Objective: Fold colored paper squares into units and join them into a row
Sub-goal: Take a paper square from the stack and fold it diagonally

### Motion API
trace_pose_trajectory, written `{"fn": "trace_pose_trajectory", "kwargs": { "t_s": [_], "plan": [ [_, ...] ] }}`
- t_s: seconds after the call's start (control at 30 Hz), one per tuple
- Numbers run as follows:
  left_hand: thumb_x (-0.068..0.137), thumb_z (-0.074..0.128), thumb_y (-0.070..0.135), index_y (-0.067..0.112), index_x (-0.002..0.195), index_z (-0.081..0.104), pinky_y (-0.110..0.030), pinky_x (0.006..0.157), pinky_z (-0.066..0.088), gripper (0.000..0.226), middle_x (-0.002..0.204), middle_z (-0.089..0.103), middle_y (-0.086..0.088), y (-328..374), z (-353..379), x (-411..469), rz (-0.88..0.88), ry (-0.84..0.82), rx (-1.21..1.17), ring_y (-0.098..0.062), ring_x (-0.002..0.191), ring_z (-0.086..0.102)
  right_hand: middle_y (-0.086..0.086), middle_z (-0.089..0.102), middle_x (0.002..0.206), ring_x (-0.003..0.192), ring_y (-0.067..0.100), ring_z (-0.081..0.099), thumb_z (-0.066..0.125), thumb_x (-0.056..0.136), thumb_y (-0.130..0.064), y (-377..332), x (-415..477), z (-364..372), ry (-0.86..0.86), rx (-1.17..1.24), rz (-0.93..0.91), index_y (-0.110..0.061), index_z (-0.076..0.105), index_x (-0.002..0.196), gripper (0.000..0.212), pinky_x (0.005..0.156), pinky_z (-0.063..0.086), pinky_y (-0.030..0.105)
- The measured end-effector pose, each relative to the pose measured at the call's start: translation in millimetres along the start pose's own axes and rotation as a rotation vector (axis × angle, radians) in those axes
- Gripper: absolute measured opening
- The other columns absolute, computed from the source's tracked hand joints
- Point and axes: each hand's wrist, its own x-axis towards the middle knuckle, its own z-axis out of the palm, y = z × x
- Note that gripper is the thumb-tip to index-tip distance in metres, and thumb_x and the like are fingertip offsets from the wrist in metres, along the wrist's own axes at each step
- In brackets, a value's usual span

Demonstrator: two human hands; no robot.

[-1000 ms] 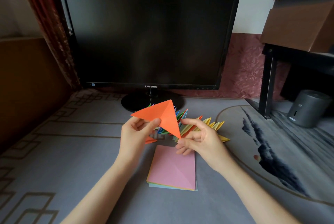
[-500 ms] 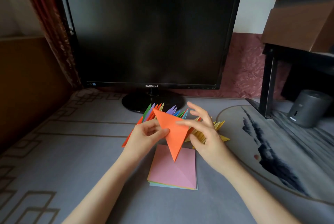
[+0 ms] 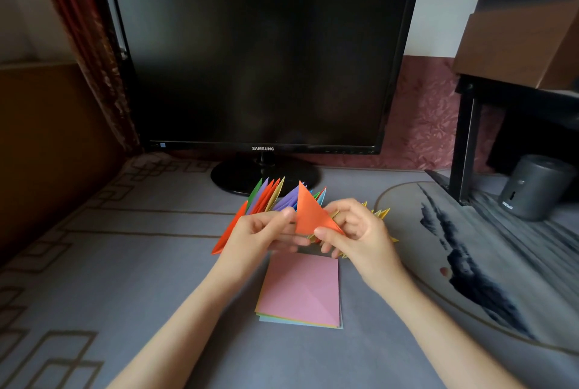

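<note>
Head view: both hands are raised over a grey table (image 3: 131, 266), holding a folded orange triangle (image 3: 308, 216) between them, one tip pointing up. The left hand (image 3: 260, 233) pinches the triangle's left edge, thumb on the near face and fingers curled behind. The right hand (image 3: 360, 232) pinches its lower right corner under the thumb, with the other fingers curled behind the paper. Just behind the hands is the row (image 3: 269, 197) of joined units, a fan of orange, green, purple, yellow and blue points; the triangle stands in front of its middle. Whether either hand also holds the row cannot be told. Below the hands a stack of squares (image 3: 300, 288) lies flat on the table, pink on top. A dark monitor (image 3: 260, 59) stands at the back, and a grey cylinder (image 3: 529, 188) sits far right.
</note>
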Motion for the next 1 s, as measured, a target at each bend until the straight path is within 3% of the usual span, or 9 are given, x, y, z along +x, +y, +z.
{"fn": "trace_pose_trajectory", "kwargs": {
  "t_s": [0.13,0.3,0.4,0.5,0.63,0.77,0.9,1.0],
  "plan": [
    [0.069,0.077,0.012,0.012,0.085,0.072,-0.018,0.068,0.053,0.017,0.072,0.074,-0.004,-3,0,0,0.039,0.021,0.083,-0.012,0.069,0.07,0.017,0.055,0.067,0.054,0.024,0.062,0.072,0.076,0.002,0,2,1,-0.012,0.074,0.054,-0.015,0.054,0.111,0.043,0.047,0.046,0.027],
    [0.069,0.076,0.012,0.008,0.083,0.07,-0.021,0.069,0.055,0.015,0.072,0.073,-0.012,-8,-2,2,0.082,0.027,0.105,-0.023,0.07,0.072,0.007,0.072,0.074,0.063,0.026,0.069,0.069,0.08,-0.002,2,1,2,-0.118,0.034,0.108,-0.008,0.064,0.085,0.01,0.045,0.047,0.026],
    [0.074,0.074,0.006,0.007,0.082,0.07,-0.021,0.066,0.054,0.01,0.071,0.073,-0.011,-8,-1,2,0.079,0.043,0.081,-0.019,0.068,0.071,0.009,0.072,0.07,0.064,0.03,0.071,0.065,0.082,0.0,-2,0,2,-0.141,0.08,0.141,-0.007,0.062,0.077,0.009,0.048,0.051,0.028],
    [0.074,0.073,0.01,0.007,0.082,0.069,-0.024,0.063,0.056,0.009,0.071,0.073,-0.012,-7,-1,3,0.061,0.09,0.035,-0.018,0.067,0.07,0.012,0.073,0.076,0.07,0.032,0.072,0.061,0.085,0.002,-4,-1,4,-0.157,0.136,0.161,-0.002,0.061,0.087,0.004,0.056,0.056,0.031],
    [0.074,0.069,0.011,0.005,0.081,0.068,-0.022,0.059,0.055,0.009,0.068,0.072,-0.006,-7,-2,3,0.037,0.141,-0.036,-0.015,0.064,0.07,0.014,0.073,0.083,0.078,0.032,0.072,0.057,0.088,0.002,-5,-2,8,-0.207,0.189,0.179,-0.005,0.055,0.101,0.015,0.062,0.058,0.033],
    [0.076,0.067,0.016,0.007,0.082,0.069,-0.036,0.07,0.057,0.011,0.068,0.071,-0.003,-10,-5,5,0.038,0.183,-0.006,-0.018,0.067,0.067,0.008,0.074,0.089,0.084,0.029,0.072,0.055,0.09,0.0,-2,-3,11,-0.232,0.174,0.18,-0.012,0.049,0.11,0.024,0.065,0.058,0.033],
    [0.088,0.059,0.005,0.011,0.083,0.068,-0.033,0.065,0.056,0.012,0.065,0.066,-0.001,-7,-7,6,0.05,0.23,-0.042,-0.017,0.063,0.063,0.011,0.072,0.098,0.085,0.029,0.071,0.048,0.095,-0.004,0,-5,11,-0.308,0.149,0.188,-0.01,0.045,0.119,0.025,0.064,0.057,0.031],
    [0.093,0.054,0.01,0.019,0.085,0.068,-0.024,0.061,0.052,0.019,0.07,0.066,0.009,-3,-20,8,0.126,0.381,-0.016,-0.008,0.063,0.061,0.01,0.074,0.092,0.075,0.027,0.071,0.05,0.096,-0.012,-1,-6,8,-0.289,0.062,0.152,-0.017,0.051,0.116,0.021,0.056,0.051,0.027]
  ]
}}
